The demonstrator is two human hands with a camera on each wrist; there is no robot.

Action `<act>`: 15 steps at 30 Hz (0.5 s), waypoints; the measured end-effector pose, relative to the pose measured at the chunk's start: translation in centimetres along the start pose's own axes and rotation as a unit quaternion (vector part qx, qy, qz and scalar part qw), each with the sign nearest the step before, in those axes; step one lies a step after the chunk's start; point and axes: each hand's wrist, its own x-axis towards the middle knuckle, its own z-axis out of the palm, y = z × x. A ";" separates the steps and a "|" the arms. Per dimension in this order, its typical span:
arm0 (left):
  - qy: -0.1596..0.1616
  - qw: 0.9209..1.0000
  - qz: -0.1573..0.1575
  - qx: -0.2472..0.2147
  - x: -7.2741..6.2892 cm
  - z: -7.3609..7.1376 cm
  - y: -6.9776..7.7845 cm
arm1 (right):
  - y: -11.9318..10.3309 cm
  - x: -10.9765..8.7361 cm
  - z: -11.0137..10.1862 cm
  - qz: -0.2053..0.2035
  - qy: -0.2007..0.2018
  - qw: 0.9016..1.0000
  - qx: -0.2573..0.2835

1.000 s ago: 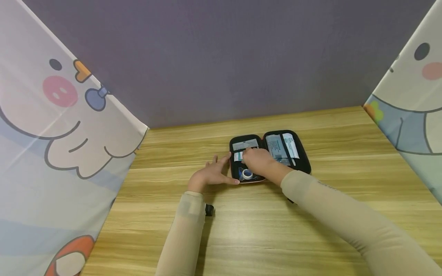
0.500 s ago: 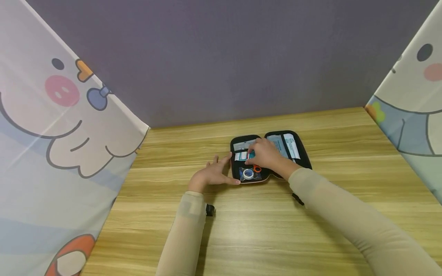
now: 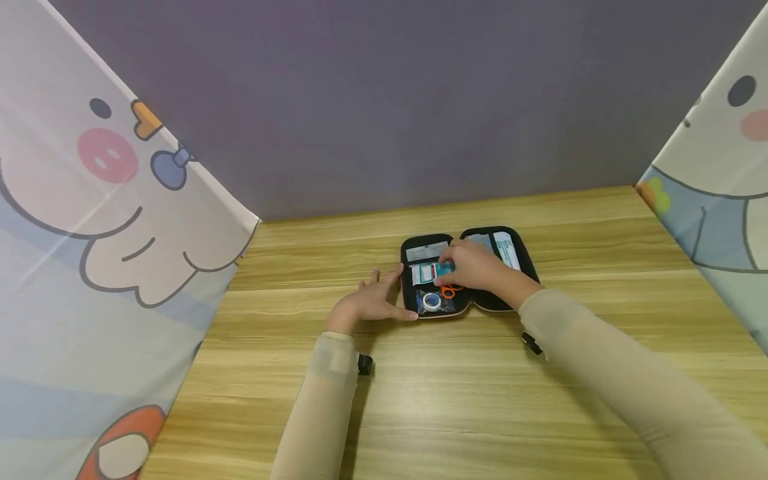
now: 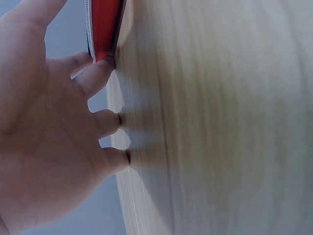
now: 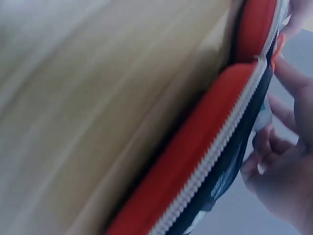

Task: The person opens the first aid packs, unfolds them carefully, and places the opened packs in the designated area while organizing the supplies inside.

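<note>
An open first-aid case [image 3: 408,293], red outside with a black lining, lies on the table. My left hand [image 3: 369,303] is spread at its left side, thumb at the near corner and a fingertip touching the red shell [image 4: 103,29]. My right hand [image 3: 477,265] is over the left half, thumb and fingers around a teal packet [image 3: 445,269], partly hidden by them. Beside it is a white-and-teal packet [image 3: 423,273]. Orange scissors handles [image 3: 448,292] show just below the right thumb. A white tape roll [image 3: 431,302] in a clear bag lies near the front edge.
The right half of the case holds a white packet [image 3: 507,250] behind a strap, beside a grey one [image 3: 479,238] mostly covered by my hand. A grey packet [image 3: 427,251] sits at the left half's top. Wooden table [image 3: 420,407] surrounds the case; a grey wall [image 3: 384,120] rises behind.
My right hand has drawn back slightly to the right from the middle of the left half, uncovering the teal packet and orange scissors handles. The left hand has stayed put.
</note>
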 end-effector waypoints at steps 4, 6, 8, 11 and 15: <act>0.000 1.000 0.005 0.003 0.0 0.0 -0.1 | -0.2 -0.1 0.8 0.040 0.033 0.998 -0.041; -0.001 1.000 0.004 0.005 0.1 0.1 -0.1 | -0.2 0.1 1.2 0.056 0.042 0.996 -0.049; -0.003 1.000 0.003 0.006 0.1 0.1 -0.1 | -0.3 0.2 1.5 0.058 0.044 0.996 -0.056; -0.005 1.000 0.004 0.004 0.1 0.0 -0.1 | -0.3 0.2 1.7 0.047 0.047 0.995 -0.079; -0.005 1.000 0.007 0.006 0.1 0.0 -0.1 | -0.2 0.2 1.6 0.028 0.045 0.997 -0.060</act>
